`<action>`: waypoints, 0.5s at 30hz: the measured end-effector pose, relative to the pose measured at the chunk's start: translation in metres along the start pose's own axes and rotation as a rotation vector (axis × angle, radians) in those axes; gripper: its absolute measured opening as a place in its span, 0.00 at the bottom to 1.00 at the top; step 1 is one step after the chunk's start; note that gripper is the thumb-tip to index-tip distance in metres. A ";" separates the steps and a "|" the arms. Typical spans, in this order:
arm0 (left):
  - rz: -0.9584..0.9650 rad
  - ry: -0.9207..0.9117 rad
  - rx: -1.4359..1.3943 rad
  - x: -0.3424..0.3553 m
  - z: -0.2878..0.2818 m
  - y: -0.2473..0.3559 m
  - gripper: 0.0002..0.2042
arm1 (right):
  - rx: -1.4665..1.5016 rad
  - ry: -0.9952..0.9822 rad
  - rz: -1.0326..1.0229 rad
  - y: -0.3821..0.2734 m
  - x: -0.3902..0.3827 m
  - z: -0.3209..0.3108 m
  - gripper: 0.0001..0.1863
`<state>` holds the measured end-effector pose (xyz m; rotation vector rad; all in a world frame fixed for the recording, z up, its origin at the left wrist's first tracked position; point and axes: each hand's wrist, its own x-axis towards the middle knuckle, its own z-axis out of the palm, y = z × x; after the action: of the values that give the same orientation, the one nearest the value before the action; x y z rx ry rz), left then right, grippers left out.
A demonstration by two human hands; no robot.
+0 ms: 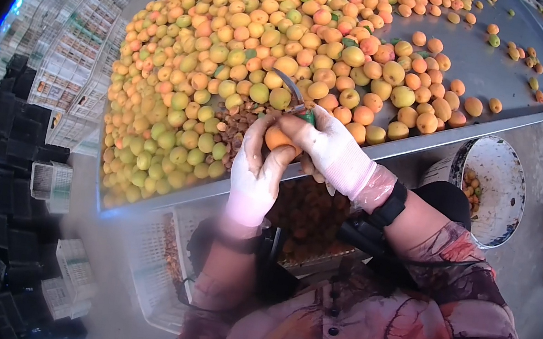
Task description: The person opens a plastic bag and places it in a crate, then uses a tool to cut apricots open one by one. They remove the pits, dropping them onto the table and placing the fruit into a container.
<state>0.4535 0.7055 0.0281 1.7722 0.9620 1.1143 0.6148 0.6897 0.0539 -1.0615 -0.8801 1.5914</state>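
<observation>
An orange apricot (278,138) sits between my two hands, at the near edge of a metal table (422,136). Pinched around it from the left and below are the fingers of my left hand (253,177), in a stained white glove. My right hand (340,153), gloved the same way, is closed on a small curved knife (288,86); its blade points up and left, away from the fruit. A bit of the green handle shows, and the rest is hidden in my fingers. Brown apricot pits (232,126) lie on the table just beyond my left hand.
A large heap of apricots (236,26) covers most of the table. Below its edge, a crate (156,271) stands at left and a white bucket (500,195) with fruit pieces at right. Stacked white crates (74,65) and black crates (3,153) line the left side.
</observation>
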 end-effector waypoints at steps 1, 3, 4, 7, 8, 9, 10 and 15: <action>-0.001 0.001 0.000 -0.001 0.000 0.001 0.24 | 0.051 -0.001 -0.026 -0.001 0.000 0.003 0.19; -0.101 -0.029 -0.039 -0.002 0.005 0.005 0.26 | 0.036 0.031 -0.133 0.022 0.013 -0.002 0.20; -0.103 -0.027 -0.038 -0.003 0.005 0.005 0.26 | 0.025 0.053 -0.235 0.024 0.016 0.001 0.20; -0.004 -0.024 0.097 -0.003 0.004 -0.010 0.21 | -0.148 0.126 -0.262 0.022 0.011 0.001 0.21; 0.164 0.006 0.357 -0.004 0.001 -0.023 0.20 | -0.148 0.124 -0.261 0.022 0.009 0.004 0.21; 0.333 0.036 0.617 -0.005 -0.001 -0.033 0.18 | -0.245 0.114 -0.301 0.022 0.006 0.006 0.22; 0.331 0.035 0.619 -0.003 0.001 -0.028 0.18 | -0.342 0.106 -0.340 0.024 0.005 0.007 0.23; -0.286 0.019 -1.042 0.001 -0.002 -0.026 0.27 | 0.050 -0.015 -0.088 0.003 -0.003 0.005 0.17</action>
<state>0.4471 0.7163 0.0054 0.7525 0.4528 1.1324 0.6092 0.6857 0.0536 -0.9642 -0.8811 1.5415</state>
